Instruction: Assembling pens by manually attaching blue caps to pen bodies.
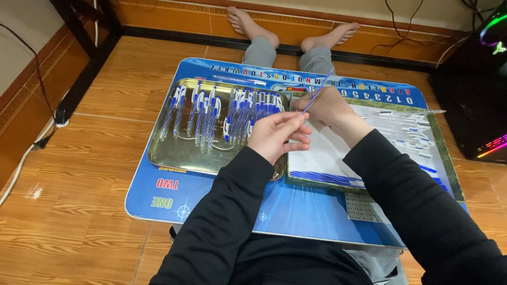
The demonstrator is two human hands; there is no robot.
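My left hand (276, 134) pinches the lower end of a thin blue pen refill (318, 91), which slants up and to the right. My right hand (328, 108) is closed around the same refill just above the left hand, and whether it also holds a clear pen barrel is hidden. Both hands hover over the seam between a metal tray (173, 155) and a green-rimmed tray (447, 157). Several assembled blue-and-white pens (208, 113) lie in rows in the metal tray. Blue refills (324, 177) lie at the near edge of the green-rimmed tray.
Clear pen barrels (409, 131) are spread over the white sheet in the right tray. Both trays rest on a low blue table (214, 204) across my lap, on a wooden floor. My bare feet (246, 23) point at the far wall. A lit computer case (498, 81) stands on the right.
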